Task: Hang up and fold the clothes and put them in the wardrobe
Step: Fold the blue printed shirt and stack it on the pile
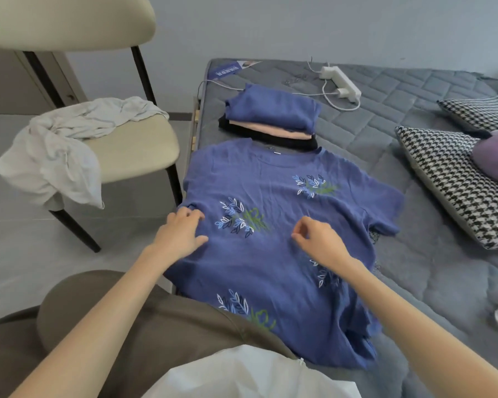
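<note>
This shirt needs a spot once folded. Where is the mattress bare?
Bare mattress lies between the folded stack and the houndstooth pillows, and at the near right beyond the blue shirt. Crowded: the power strip and cables behind the stack.
</note>
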Tool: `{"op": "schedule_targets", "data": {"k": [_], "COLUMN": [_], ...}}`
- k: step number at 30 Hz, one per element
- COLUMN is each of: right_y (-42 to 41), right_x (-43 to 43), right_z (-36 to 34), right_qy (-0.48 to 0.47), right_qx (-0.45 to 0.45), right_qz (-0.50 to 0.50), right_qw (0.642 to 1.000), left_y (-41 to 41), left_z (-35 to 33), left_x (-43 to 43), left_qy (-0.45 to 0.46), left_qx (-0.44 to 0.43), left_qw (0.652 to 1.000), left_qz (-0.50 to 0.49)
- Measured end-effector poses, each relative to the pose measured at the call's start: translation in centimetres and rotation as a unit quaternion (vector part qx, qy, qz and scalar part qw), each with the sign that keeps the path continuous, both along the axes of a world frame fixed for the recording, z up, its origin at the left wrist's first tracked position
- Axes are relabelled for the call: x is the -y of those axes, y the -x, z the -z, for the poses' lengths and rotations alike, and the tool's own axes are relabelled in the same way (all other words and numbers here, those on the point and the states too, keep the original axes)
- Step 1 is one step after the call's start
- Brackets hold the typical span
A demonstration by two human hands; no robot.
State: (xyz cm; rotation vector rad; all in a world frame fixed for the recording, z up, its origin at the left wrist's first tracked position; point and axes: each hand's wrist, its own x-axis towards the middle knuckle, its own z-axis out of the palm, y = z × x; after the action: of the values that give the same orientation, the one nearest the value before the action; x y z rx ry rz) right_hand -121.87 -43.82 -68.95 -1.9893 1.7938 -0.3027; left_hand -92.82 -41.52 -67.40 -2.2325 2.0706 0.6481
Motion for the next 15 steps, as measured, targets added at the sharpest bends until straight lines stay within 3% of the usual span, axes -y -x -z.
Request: {"op": "schedule_targets", "data": {"k": [2,4,7,10,15], "right_y": [2.3,4.3,6.5,7.6,8.3], "right_x": [-0.1,-0.6,-2.2,-3.6,-4.5], "right_z": [-0.1,-0.1,0.3,0.6,0.7], "right_qy": [-0.015,-0.065,-0.131,-0.112,-0.033], "right_qx": [-0.013,-0.068,-0.155,-0.185,-0.154], "right_qz": [0.029,-0.009,-0.086,-0.083,-0.077], "right_qw": [0.999,0.996,0.975,0.973,0.984], "left_y": [2.1,3.7,4.4,4.0,3.3], "left_z": [0.3,1.0,2.5,3.4,3.8], "left_x": [0.4,0.4,-0.1,-0.6,-1.4], "left_qy": [-0.001,-0.027,-0.027,0.025,0.064], "left_qx": [-0.026,0.001,0.03,0.034,0.022], "left_qw": [0.997,0.992,0.992,0.995,0.994], "left_qz": [0.078,0.127,0.118,0.087,0.086]}}
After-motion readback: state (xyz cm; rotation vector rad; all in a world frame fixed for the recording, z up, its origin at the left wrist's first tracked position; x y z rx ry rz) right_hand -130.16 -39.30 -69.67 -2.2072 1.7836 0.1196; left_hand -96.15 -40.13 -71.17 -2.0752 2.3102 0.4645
